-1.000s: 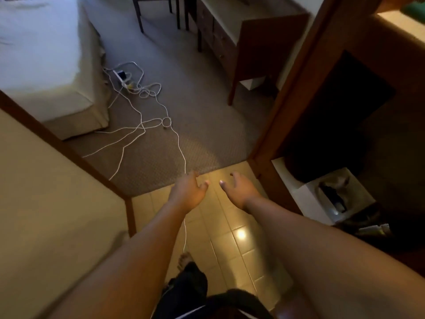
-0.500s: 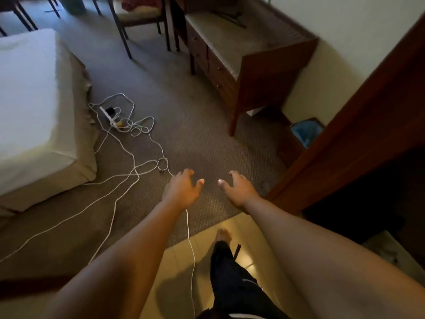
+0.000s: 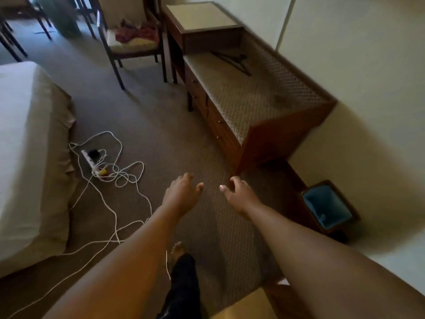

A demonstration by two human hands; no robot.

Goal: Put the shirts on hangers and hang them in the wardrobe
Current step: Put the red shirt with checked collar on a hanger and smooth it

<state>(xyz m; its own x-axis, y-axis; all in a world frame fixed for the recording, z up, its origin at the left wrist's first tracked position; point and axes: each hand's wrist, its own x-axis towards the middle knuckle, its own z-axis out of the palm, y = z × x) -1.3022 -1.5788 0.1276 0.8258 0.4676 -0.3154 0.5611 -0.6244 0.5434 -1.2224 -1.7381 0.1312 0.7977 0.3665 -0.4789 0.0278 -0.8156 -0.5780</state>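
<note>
We have turned away from the wardrobe, which is out of sight now, and stepped onto the carpet toward more clothes. One bed (image 3: 27, 143) is on the left. One worktop (image 3: 257, 97) on the right carries one dark hanger (image 3: 234, 61). One chair (image 3: 131, 40) far off holds a pile of clothes (image 3: 138, 34), maybe shirts. Our left hand (image 3: 181, 194) and right hand (image 3: 236, 195) are both loose and hold nothing.

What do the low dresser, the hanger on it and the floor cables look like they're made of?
Dresser: reddish-brown polished wood, probably, with a woven-patterned top. Hanger: thin and dark, wire or plastic; too blurred to tell. Cables: white plastic-sheathed cord.
</note>
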